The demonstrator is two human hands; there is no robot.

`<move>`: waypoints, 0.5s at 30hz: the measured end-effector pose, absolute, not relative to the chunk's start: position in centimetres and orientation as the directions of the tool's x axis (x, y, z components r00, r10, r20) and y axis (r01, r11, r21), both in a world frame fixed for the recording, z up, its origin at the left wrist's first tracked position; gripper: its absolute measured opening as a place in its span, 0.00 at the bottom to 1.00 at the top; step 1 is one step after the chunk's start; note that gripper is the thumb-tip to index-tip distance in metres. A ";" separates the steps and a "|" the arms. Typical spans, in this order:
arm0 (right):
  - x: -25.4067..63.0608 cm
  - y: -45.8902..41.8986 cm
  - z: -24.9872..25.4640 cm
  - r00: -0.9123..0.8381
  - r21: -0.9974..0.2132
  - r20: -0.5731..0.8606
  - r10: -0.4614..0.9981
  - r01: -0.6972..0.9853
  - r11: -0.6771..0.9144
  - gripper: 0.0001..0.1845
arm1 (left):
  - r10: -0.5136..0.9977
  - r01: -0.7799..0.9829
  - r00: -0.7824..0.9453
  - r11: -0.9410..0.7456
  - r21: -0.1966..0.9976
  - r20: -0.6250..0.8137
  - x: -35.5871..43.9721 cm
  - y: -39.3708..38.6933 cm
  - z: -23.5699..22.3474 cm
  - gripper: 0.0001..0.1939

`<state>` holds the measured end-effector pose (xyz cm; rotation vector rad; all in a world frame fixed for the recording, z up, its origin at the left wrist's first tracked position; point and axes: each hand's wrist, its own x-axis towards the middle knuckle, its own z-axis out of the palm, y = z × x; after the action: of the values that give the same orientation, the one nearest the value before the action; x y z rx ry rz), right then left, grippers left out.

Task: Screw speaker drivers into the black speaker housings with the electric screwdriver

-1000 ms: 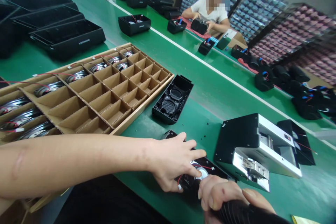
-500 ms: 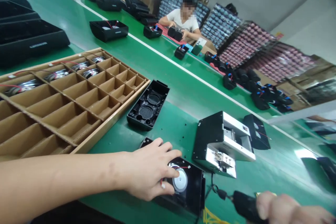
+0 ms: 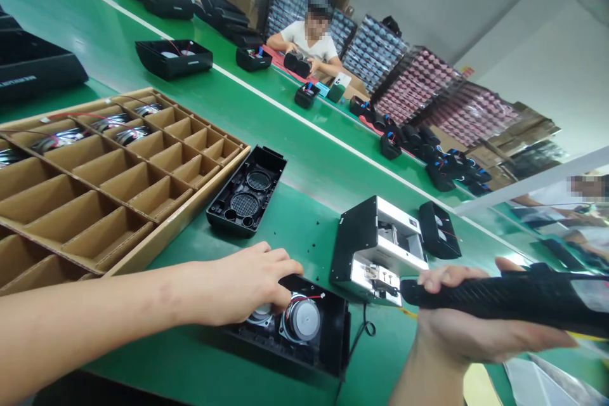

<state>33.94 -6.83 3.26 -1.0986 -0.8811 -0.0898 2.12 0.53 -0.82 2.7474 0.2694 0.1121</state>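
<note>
Green assembly bench (image 3: 290, 209) fills most of the view, with a second green line behind it where a co-worker (image 3: 309, 35) holds a black unit in both hands. Racks of packed parts (image 3: 419, 85) stand past that. On the near bench, a cardboard divider tray (image 3: 176, 216) sits left, with wired drivers (image 3: 126, 135) in its far cells. Empty black housing (image 3: 245, 193) lies open beside the tray. Silver-and-black machine (image 3: 378, 250) stands right of center, a black unit (image 3: 438, 229) just behind it. Main piece: black speaker housing (image 3: 328, 346) lies open on the bench, just below the machine, holding a round driver (image 3: 302, 320). Left hand (image 3: 247, 279) is half curled over the housing's edge, touching it, not clearly gripping. Right hand (image 3: 457, 330) grasps a black electric screwdriver (image 3: 514, 295), held level, near the machine and apart from the housing.
</note>
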 end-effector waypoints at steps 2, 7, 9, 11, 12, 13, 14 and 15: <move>34.0 -7.0 3.1 0.672 -0.737 0.655 0.345 0.467 0.488 0.48 | 0.207 0.184 0.978 -0.905 0.383 0.020 2.2 0.5 -0.8 0.19; 34.1 -6.9 3.1 0.662 -0.745 0.646 0.380 0.440 0.501 0.47 | 0.209 0.187 0.978 -0.903 0.388 0.016 2.1 0.5 -0.7 0.18; 34.2 -6.8 3.0 0.668 -0.746 0.642 0.377 0.430 0.508 0.47 | 0.209 0.185 0.978 -0.905 0.384 0.022 2.1 0.6 -0.8 0.18; 34.4 -6.8 2.9 0.679 -0.751 0.632 0.373 0.417 0.512 0.47 | 0.212 0.186 0.977 -0.908 0.377 0.028 2.2 0.6 -0.9 0.18; 34.5 -6.9 2.9 0.683 -0.753 0.628 0.374 0.413 0.512 0.48 | 0.214 0.188 0.976 -0.907 0.377 0.029 2.2 0.6 -0.8 0.18; 34.6 -7.0 2.8 0.685 -0.754 0.627 0.372 0.413 0.511 0.48 | 0.218 0.192 0.976 -0.905 0.379 0.026 2.2 0.6 -0.7 0.17; 34.7 -7.1 2.7 0.685 -0.755 0.626 0.372 0.415 0.507 0.49 | 0.222 0.198 0.975 -0.902 0.383 0.018 2.2 0.5 -0.6 0.17; 34.6 -7.3 2.6 0.685 -0.757 0.626 0.373 0.419 0.502 0.50 | 0.227 0.208 0.974 -0.898 0.387 0.004 2.2 0.5 -0.3 0.17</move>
<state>34.64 -7.28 2.62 -1.0812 -0.8605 -0.0323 2.16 0.45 -0.33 2.7287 0.3132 0.0687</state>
